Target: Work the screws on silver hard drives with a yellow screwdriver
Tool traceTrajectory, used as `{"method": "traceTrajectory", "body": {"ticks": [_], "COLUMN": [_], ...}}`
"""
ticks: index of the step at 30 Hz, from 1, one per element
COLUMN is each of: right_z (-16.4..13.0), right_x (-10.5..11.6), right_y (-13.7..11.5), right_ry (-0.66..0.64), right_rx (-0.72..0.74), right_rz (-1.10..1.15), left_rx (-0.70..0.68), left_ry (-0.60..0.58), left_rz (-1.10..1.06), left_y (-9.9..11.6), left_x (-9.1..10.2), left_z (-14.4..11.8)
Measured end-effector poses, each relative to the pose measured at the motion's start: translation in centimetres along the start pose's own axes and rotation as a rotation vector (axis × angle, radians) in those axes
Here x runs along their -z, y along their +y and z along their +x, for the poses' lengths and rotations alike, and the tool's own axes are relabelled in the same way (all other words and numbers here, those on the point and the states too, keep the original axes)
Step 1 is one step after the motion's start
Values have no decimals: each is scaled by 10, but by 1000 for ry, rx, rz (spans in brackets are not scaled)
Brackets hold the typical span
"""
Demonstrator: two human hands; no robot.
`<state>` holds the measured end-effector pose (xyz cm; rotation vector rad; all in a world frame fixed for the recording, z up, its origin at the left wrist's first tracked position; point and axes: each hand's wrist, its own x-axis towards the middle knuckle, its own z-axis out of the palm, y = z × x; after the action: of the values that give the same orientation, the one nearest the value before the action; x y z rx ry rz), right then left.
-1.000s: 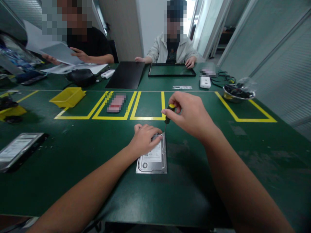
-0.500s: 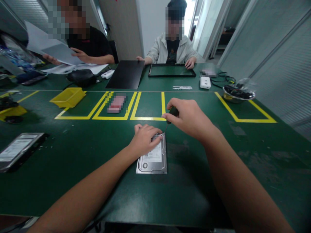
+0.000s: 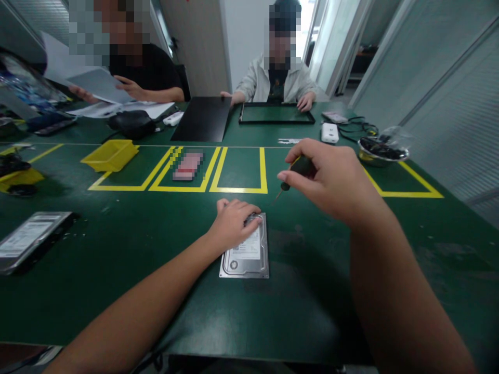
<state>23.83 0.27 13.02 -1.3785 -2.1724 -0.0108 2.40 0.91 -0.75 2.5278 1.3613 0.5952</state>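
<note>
Two hands: left hand (image 3: 231, 224) flat on hard drive (image 3: 246, 253), label unreadable; right hand (image 3: 330, 179) clasps screwdriver (image 3: 293, 174).

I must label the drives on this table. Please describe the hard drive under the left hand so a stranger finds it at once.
On the green table, look before the yellow floor-tape boxes, near the front edge. The hard drive lies flat there, its far end under the left hand. Unlike the second drive at the far left, a hand touches it.

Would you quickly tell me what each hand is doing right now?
Left hand: pressed flat on the hard drive, fingers open.
Right hand: closed on the screwdriver, tip off the drive.
</note>
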Motion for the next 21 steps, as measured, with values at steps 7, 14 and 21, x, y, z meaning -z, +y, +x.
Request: {"method": "traceTrajectory", "body": {"ticks": [7, 14, 21], "right_z": [-1, -5, -10], "right_x": [-7, -2, -7], "right_y": [2, -15, -29], "right_ry": [-120, -167, -236], "right_rx": [50, 43, 14], "right_rz": [-176, -248, -363], "left_rx": [38, 66, 13], "left_ry": [56, -101, -281], "left_rz": [-57, -246, -324], "left_y": [-4, -39, -63], "left_x": [3, 16, 34], "left_z": [-3, -6, -8]}}
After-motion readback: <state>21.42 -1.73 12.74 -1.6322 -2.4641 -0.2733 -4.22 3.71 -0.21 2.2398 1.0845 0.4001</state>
